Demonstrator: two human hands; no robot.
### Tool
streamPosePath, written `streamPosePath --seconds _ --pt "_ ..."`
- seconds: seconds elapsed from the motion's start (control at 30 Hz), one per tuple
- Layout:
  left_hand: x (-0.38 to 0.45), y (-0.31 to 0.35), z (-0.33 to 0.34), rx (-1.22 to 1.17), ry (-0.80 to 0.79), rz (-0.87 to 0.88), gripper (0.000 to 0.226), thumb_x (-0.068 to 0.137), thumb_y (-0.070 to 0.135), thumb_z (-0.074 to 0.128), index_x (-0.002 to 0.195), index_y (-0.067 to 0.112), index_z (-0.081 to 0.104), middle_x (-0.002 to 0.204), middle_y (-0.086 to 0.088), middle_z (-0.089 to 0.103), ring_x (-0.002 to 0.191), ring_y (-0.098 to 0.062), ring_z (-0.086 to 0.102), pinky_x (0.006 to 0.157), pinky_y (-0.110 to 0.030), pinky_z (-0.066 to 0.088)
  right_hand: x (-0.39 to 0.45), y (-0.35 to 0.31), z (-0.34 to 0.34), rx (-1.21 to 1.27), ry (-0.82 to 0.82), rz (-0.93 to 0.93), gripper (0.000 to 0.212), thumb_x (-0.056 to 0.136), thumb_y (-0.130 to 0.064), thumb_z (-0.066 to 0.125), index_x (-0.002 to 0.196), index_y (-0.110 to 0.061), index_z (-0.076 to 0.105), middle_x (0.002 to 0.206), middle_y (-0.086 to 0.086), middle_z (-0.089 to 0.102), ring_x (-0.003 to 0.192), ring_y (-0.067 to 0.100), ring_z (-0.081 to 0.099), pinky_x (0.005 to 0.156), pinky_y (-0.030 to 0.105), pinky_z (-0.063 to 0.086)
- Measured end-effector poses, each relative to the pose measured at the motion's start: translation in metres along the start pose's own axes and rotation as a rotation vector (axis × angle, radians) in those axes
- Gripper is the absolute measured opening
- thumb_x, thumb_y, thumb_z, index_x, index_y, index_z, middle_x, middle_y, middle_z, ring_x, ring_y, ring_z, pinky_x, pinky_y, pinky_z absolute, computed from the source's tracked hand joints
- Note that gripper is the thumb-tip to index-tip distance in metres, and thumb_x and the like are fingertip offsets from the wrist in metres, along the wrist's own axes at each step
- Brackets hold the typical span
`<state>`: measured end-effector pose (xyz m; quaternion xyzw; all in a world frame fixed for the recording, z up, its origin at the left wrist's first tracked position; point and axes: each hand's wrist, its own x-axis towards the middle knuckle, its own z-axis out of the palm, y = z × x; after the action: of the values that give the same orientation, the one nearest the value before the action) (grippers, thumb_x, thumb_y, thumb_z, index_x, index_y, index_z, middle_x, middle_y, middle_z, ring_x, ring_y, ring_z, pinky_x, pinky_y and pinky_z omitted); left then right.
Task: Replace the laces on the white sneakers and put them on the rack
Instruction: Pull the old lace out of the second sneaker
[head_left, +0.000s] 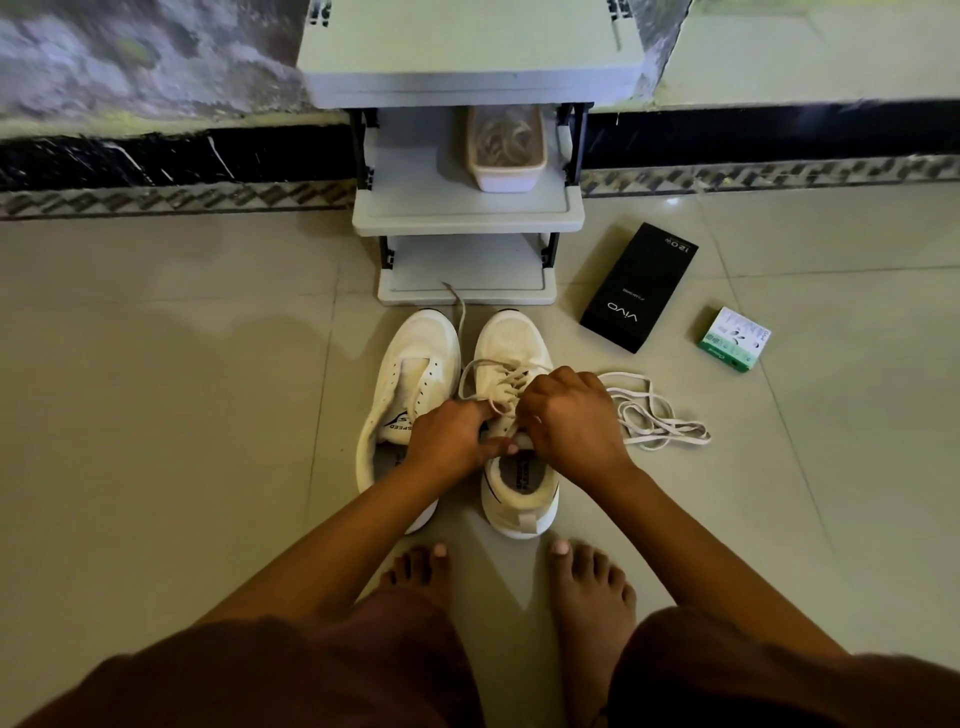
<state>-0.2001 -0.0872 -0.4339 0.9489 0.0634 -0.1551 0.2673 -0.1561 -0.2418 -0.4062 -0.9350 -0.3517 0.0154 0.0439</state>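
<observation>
Two white sneakers stand side by side on the tiled floor in front of the rack (467, 218). The left sneaker (410, 374) has bare eyelets and no lace. The right sneaker (511, 343) has a cream lace (498, 376) threaded through its upper eyelets. My left hand (452, 439) pinches that lace at the sneaker's tongue. My right hand (566, 415) grips the lace from the other side, its fingers curled over the tongue. A loose white lace (654, 415) lies in a tangle on the floor to the right of the shoes.
A plastic tub (506, 179) with something coiled inside sits on the rack's middle shelf. A black phone box (639, 288) and a small green and white box (735, 340) lie on the floor at right. My bare feet (592, 587) stand just behind the sneakers.
</observation>
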Motion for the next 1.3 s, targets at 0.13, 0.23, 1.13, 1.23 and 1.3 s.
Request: streamPosePath --seconds 0.13,0.23,1.13,1.23,1.3 --pt "0.001 -0.001 0.0 0.01 -0.021 0.0 0.053 0.08 0.053 0.063 0.127 0.031 0.055 0.121 0.001 0.063 0.11 -0.022 0.057 0.084 -0.031 0.045 0.001 0.002 -0.011 0.706 0.013 0.261 0.009 0.086 -0.023 0.066 0.091 -0.019 0.072 0.096 -0.004 0.065 0.095 -0.002 0.053 0.079 0.022 0.039" --pt "0.001 0.001 0.0 0.052 -0.031 0.027 0.053 0.083 0.055 0.059 0.128 0.029 0.053 0.123 0.001 0.062 0.113 -0.021 0.055 0.08 -0.03 0.043 0.009 -0.009 -0.03 1.142 0.187 0.258 0.01 0.084 -0.014 0.068 0.077 -0.021 0.068 0.081 -0.009 0.065 0.081 -0.01 0.058 0.074 0.008 0.042" --pt "0.005 0.019 -0.017 0.07 0.119 0.075 0.053 0.078 0.03 0.067 0.127 0.024 0.047 0.136 -0.004 0.039 0.107 -0.025 0.054 0.076 -0.033 0.046 -0.021 0.007 0.042 0.13 -0.125 0.162 0.063 0.096 -0.049 0.034 0.148 -0.015 0.023 0.157 0.007 0.016 0.145 0.025 0.007 0.116 0.041 0.0" --pt "0.009 0.029 -0.013 0.401 0.093 0.148 0.041 0.088 0.034 0.054 0.127 0.024 0.049 0.145 -0.002 0.032 0.118 -0.024 0.048 0.079 -0.035 0.046 -0.023 0.009 0.048 0.124 -0.18 0.124 0.065 0.099 -0.05 0.024 0.151 -0.013 0.012 0.159 0.007 0.008 0.147 0.02 0.0 0.116 0.033 -0.008" --pt "0.013 0.03 -0.007 0.476 0.1 0.161 0.036 0.093 0.034 0.047 0.128 0.023 0.049 0.14 -0.001 0.037 0.117 -0.023 0.049 0.077 -0.035 0.046 -0.023 0.011 0.048 0.167 -0.213 0.133 0.066 0.099 -0.051 0.024 0.151 -0.013 0.009 0.159 0.007 0.008 0.147 0.019 0.002 0.116 0.029 -0.006"
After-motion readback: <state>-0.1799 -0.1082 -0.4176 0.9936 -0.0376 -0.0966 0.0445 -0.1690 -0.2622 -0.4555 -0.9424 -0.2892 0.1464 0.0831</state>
